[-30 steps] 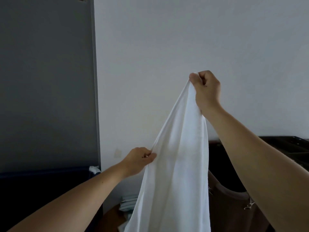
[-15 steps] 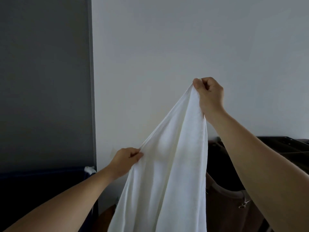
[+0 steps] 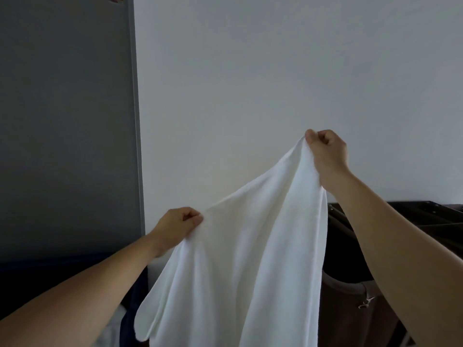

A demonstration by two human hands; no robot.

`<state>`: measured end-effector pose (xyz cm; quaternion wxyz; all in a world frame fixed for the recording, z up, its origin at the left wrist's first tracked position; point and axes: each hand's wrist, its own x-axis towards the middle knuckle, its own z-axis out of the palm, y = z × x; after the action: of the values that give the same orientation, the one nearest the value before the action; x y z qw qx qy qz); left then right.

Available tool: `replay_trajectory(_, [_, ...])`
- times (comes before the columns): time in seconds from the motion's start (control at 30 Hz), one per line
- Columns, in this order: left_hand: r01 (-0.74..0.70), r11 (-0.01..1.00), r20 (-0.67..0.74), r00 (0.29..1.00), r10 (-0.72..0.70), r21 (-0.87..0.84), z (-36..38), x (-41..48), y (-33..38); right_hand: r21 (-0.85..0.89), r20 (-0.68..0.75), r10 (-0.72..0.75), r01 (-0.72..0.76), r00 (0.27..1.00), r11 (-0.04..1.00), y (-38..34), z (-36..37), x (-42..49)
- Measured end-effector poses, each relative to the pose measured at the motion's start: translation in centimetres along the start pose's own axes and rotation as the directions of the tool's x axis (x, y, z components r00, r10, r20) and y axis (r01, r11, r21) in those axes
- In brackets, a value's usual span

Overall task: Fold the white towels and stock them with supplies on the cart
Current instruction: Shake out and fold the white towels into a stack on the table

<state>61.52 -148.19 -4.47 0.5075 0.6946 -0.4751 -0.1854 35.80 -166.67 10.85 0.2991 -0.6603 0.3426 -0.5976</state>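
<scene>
We find the white towel (image 3: 250, 259) held up in the air at the centre and lower centre of the frame. It is unfolded, hangs in loose pleats and runs out past the bottom edge, so its lower hem is not in view.

Its upper edge is drawn between the two hands and slants, low at centre left and high at centre right. The right hand (image 3: 328, 151) is clamped on the higher end, fingers curled into a fist with the cloth nipped at the thumb. The left hand (image 3: 179, 225) pinches the same edge lower down, thumb against curled fingers. We cannot confirm that it holds a true corner, as a flap of cloth falls away below it. The hands are well apart.

The relation that governs the coming move is this: the towel hangs below both hands, its long axis running downward from the held edge, and that edge is not level. We judge the step in hand to be spreading the towel ahead of a first fold. No fold is yet made.

Outward, a dark cart (image 3: 400, 216) stands at the right edge, nearer the right hand. A brown laundry bag (image 3: 350, 309) hangs beside it at lower right. A pale wall (image 3: 250, 71) lies behind, and a grey panel (image 3: 67, 121) fills the upper left
</scene>
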Motion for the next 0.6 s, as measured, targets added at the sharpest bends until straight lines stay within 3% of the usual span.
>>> replay_trajectory(0.1, [-0.058, 0.998, 0.021, 0.998, 0.057, 0.017, 0.4, 1.1, 3.9, -0.101, 0.268, 0.042, -0.015, 0.963, 0.995, 1.1, 1.0, -1.8])
replay_trajectory(0.2, [-0.171, 0.983, 0.075, 0.983, 0.166, 0.068, 2.4, 2.0, 8.1, -0.02, 0.507, -0.004, 0.016, 0.862, 1.0, 2.2, 3.7, -5.2])
replay_trajectory(0.27, [-0.246, 0.965, 0.106, 0.966, 0.236, 0.094, 3.6, 2.3, 10.0, 0.013, 0.594, 0.022, -0.037, 0.804, 0.999, 2.7, 4.9, -7.2])
replay_trajectory(0.37, [-0.286, 0.953, 0.128, 0.954, 0.273, 0.102, 4.2, 2.4, 11.0, 0.032, 0.588, 0.103, -0.151, 0.802, 0.988, 3.5, 5.2, -8.2])
replay_trajectory(0.47, [-0.247, 0.966, 0.169, 0.958, 0.233, 0.071, 4.6, 1.7, 10.1, -0.133, 0.529, 0.02, 0.06, 0.848, 0.989, 3.9, 5.1, -8.0])
replay_trajectory(0.6, [-0.172, 0.985, 0.17, 0.97, 0.174, -0.028, 4.7, 0.5, 7.7, -0.055, 0.327, -0.09, 0.115, 0.941, 0.992, 2.8, 5.0, -6.3])
